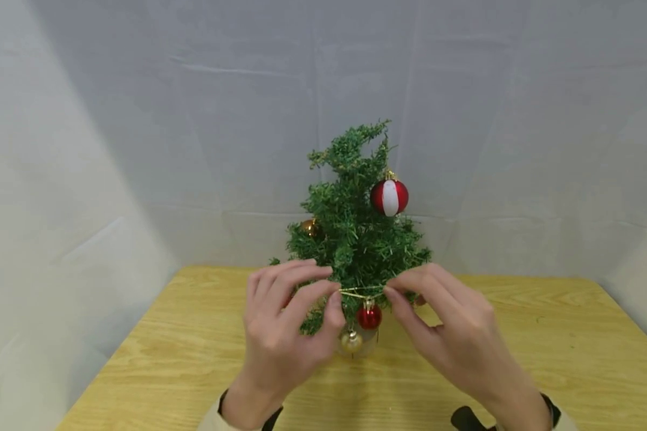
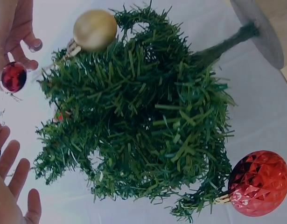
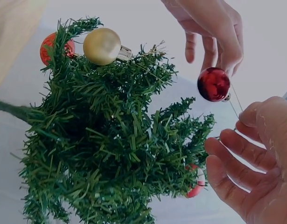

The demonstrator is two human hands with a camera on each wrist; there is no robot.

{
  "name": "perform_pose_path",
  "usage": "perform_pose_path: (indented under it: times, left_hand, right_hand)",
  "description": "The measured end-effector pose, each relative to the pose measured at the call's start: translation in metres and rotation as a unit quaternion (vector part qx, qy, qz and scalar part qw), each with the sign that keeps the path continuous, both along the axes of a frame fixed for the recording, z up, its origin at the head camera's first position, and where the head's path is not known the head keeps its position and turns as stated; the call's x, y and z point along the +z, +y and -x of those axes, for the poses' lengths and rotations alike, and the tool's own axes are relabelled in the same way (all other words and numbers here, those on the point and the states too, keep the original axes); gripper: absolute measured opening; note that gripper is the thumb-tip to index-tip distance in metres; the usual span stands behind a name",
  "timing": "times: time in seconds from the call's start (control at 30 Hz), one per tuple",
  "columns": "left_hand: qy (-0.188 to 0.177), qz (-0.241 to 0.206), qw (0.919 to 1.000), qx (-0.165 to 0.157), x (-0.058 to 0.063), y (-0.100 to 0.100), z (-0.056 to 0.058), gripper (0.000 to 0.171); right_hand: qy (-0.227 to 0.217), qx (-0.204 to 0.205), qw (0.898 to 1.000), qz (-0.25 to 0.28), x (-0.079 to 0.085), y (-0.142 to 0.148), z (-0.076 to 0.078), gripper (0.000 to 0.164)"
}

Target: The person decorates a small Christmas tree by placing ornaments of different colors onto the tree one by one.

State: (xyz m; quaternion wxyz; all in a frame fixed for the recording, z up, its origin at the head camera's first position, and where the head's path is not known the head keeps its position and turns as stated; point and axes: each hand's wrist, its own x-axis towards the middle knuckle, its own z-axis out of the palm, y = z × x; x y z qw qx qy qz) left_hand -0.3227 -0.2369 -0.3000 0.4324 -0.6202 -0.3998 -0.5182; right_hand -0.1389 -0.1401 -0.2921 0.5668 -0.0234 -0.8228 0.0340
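Note:
A small shiny red bauble (image 1: 369, 316) hangs from a thin gold string (image 1: 350, 292) in front of the little Christmas tree (image 1: 356, 239). My left hand (image 1: 293, 323) pinches one end of the string between thumb and index finger. Opposite it, my right hand (image 1: 453, 326) pinches the other end, so the loop is stretched between them. In the right wrist view the bauble (image 3: 213, 84) dangles just off the branches, with two strands running to the right thumb (image 3: 250, 114). The left wrist view has the bauble (image 2: 14, 76) at its left edge.
A red-and-white striped bauble (image 1: 390, 197) hangs high on the tree, an orange-gold one (image 1: 311, 227) to the left, and a pale gold one (image 1: 351, 341) low in front. A faceted red bauble (image 2: 259, 183) hangs on another branch. The tree stands on a wooden table (image 1: 194, 335).

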Motion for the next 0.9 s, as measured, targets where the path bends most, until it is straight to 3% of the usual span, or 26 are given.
perform_pose_path:
  times: [0.47,0.7,0.9]
  left_hand:
    - [-0.071,0.045,0.9965,0.006,0.019,0.009,0.009,0.025]
    - [-0.113,0.077,0.9906,0.013,0.024,0.018,0.01,0.022]
    - [-0.146,0.104,0.9834,0.03,0.027,0.025,0.008,0.016]
  right_hand:
    - [0.025,-0.027,0.999,0.014,0.016,0.006,0.024,0.031]
    - [0.021,-0.048,0.998,0.029,0.024,0.011,0.034,0.009]
    - [0.012,-0.081,0.996,0.019,0.026,0.014,0.043,0.007]
